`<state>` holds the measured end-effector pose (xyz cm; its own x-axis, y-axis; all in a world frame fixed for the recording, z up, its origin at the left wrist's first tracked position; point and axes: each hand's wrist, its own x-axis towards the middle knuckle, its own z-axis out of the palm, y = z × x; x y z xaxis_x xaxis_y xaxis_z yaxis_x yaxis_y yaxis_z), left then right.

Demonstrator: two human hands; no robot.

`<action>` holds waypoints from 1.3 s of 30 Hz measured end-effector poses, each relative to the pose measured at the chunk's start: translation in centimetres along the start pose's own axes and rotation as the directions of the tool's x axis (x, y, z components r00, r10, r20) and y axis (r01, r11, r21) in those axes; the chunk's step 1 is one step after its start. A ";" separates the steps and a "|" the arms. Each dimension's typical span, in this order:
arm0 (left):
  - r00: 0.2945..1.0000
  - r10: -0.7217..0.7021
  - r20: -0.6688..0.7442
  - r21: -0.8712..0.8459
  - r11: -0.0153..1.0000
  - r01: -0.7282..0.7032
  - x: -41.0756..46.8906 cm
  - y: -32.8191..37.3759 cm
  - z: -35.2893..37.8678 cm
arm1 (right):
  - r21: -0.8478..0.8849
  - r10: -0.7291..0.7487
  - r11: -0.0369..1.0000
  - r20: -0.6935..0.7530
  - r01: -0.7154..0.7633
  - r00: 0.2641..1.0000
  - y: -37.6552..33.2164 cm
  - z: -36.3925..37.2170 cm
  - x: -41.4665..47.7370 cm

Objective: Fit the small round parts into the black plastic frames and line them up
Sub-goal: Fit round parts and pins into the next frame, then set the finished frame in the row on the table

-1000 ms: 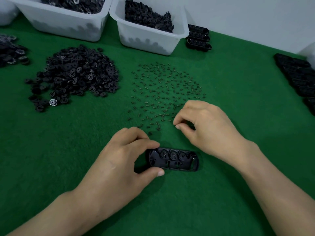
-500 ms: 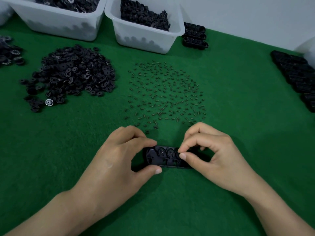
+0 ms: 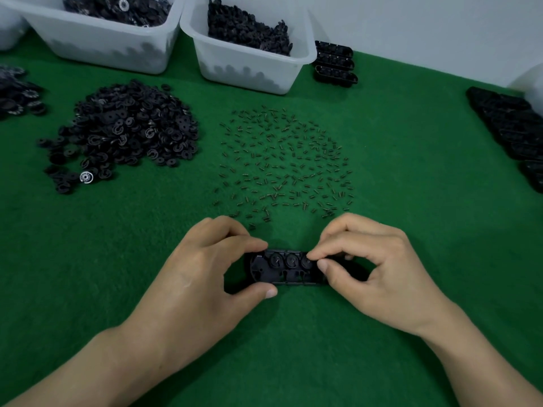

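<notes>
Probably light yet stiff, the black plastic frame (image 3: 286, 270) suits end grips: left hand (image 3: 202, 277) clamps it, right hand (image 3: 373, 268) pinches it.

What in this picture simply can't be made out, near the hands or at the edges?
Head view only:
- Right end of the black frame: covered by the right hand.
- Whether its fingertips pinch anything: too small to tell.
- Frame's left end: partly under the left hand.
- Stacked frames at right: cut off by the picture edge.
</notes>
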<state>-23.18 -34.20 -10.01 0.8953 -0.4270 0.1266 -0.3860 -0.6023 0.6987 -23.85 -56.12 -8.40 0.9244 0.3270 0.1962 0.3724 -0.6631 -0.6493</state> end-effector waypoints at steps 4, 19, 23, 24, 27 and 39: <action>1.000 0.004 -0.004 0.016 1.000 -0.004 0.0 0.0 0.0 | 0.124 0.053 0.991 -0.018 -0.050 0.998 0.3 -0.5 -0.1; 0.999 -0.018 -0.032 0.066 0.998 0.020 0.3 1.0 -0.4 | -0.052 0.007 0.999 0.120 -0.001 0.993 -0.1 -0.6 -1.0; 0.998 -0.028 -0.056 0.094 0.995 0.033 1.2 1.7 -0.8 | -0.061 -0.019 0.998 0.077 0.024 0.997 0.1 -1.1 -0.5; 0.997 -0.034 -0.064 0.079 0.996 0.039 1.7 1.8 -0.9 | -0.066 -0.018 0.998 0.058 0.022 0.998 0.4 -1.4 -0.2; 0.994 -0.055 -0.097 -0.026 0.998 0.053 4.3 2.3 -0.9 | -0.114 -0.023 0.993 -0.044 0.018 0.999 1.7 -2.8 1.1; 0.971 -0.234 0.056 -0.401 0.885 0.237 23.2 2.3 3.2 | -0.210 0.072 0.963 -0.407 -0.170 0.911 12.6 -8.2 14.1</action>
<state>-4.02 -47.65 -7.70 0.9469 -0.3114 -0.0801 -0.0408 -0.3636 0.9306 -5.38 -65.43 -7.78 0.9020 -0.0241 0.4311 0.2185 -0.8357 -0.5039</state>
